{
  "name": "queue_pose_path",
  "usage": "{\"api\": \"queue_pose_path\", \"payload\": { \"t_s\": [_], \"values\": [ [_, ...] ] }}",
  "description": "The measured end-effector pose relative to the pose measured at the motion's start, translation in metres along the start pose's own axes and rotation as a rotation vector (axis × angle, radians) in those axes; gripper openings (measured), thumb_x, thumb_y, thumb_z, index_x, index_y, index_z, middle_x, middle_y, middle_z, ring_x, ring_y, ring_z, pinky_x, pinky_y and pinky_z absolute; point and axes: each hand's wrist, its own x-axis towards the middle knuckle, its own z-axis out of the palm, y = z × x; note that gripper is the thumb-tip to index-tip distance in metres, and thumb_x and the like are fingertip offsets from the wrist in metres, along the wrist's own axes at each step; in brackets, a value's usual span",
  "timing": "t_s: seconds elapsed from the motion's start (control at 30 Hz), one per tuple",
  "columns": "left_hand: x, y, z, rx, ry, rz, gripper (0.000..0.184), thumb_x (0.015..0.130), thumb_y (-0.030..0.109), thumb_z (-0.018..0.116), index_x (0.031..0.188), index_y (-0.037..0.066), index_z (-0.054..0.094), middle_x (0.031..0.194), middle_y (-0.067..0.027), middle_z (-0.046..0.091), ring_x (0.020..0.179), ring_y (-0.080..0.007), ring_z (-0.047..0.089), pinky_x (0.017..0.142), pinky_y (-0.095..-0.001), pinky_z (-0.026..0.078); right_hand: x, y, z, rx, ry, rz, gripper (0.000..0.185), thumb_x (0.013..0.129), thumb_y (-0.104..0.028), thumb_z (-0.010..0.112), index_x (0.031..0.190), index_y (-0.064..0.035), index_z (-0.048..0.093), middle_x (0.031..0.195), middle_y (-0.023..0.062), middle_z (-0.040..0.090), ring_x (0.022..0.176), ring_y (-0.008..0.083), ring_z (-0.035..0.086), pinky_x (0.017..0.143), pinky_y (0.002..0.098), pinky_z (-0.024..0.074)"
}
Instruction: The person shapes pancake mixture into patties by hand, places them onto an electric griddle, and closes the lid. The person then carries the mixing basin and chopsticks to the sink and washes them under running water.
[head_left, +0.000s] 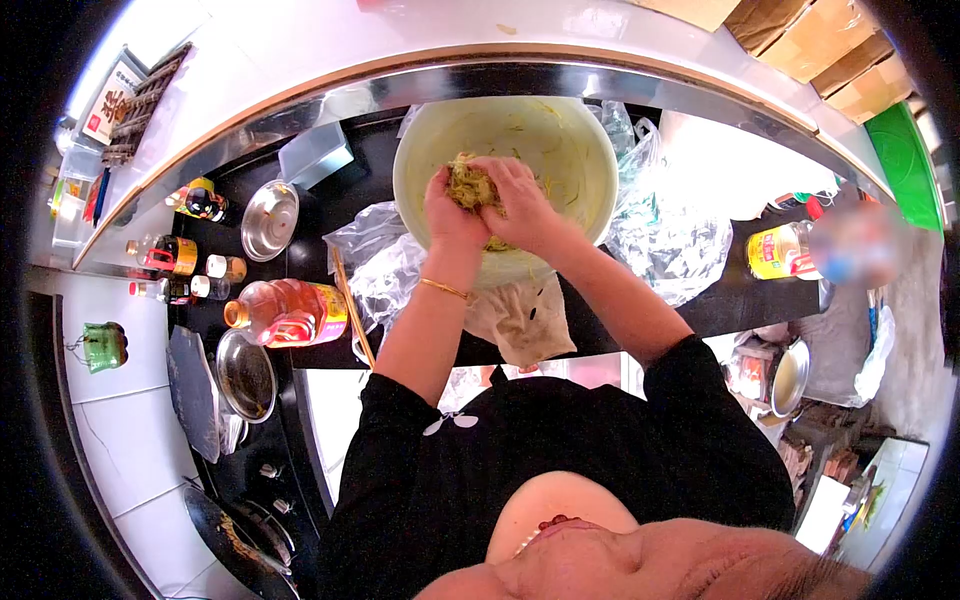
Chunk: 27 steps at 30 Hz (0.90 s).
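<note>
Clasping shredded vegetable (472, 186), left hand (449, 216) and right hand (519, 200) curl closed; bottle label (332, 312) unreadable.

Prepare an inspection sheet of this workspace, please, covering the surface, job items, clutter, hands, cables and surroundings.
Surface: black counter, largely covered.
Job's things: pale basin; clump of shredded food over the basin.
Clutter: plastic bags on both sides of the basin, large bottle, shiny metal dish, beige cloth at the front edge.
Hands: left hand and right hand cupped around the clump.
Cables: nothing clearly seen.
Surroundings: cardboard boxes, upper right; dark pan, lower left.
</note>
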Motion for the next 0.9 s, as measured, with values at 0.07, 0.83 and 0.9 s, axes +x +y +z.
{"api": "queue_pose_path", "payload": {
  "t_s": [0.07, 0.83, 0.9],
  "values": [
    [0.001, 0.0, -0.002, -0.018, 0.014, 0.018, 0.033, 0.087, 0.03, 0.036, 0.1, 0.004, 0.053, 0.097, -0.011, 0.058, 0.093, -0.0266, 0.055, 0.087, -0.0409, 0.042, 0.0, 0.008, 0.009, 0.014, 0.077, -0.048, 0.041, 0.065, -0.002, 0.051, 0.105, -0.0065, 0.045, 0.099, 0.0121, 0.051, 0.097, 0.0296, 0.047, 0.082, 0.0382, 0.0391],
    [0.008, 0.001, 0.001, 0.057, 0.23, 0.119, 0.022, 0.085, 0.023, 0.038, 0.085, 0.005, 0.051, 0.081, -0.008, 0.054, 0.077, -0.0239, 0.054, 0.072, -0.0405, 0.047, -0.021, 0.009, 0.001, 0.753, 0.015, 0.598, 0.022, 0.07, 0.003, 0.053, 0.09, -0.0071, 0.047, 0.082, 0.0014, 0.05, 0.071, 0.0134, 0.052, 0.057, 0.0261, 0.0435],
    [0.0, 0.003, 0.015, 0.026, 0.239, 0.102, 0.022, 0.084, 0.024, 0.038, 0.082, 0.005, 0.051, 0.077, -0.0091, 0.055, 0.071, -0.0241, 0.055, 0.067, -0.0386, 0.048, -0.021, 0.006, -0.004, 1.106, 0.072, 0.76, 0.023, 0.068, 0.001, 0.055, 0.088, -0.0064, 0.048, 0.077, 0.0028, 0.051, 0.068, 0.015, 0.053, 0.056, 0.0271, 0.0444]
  ]
}}
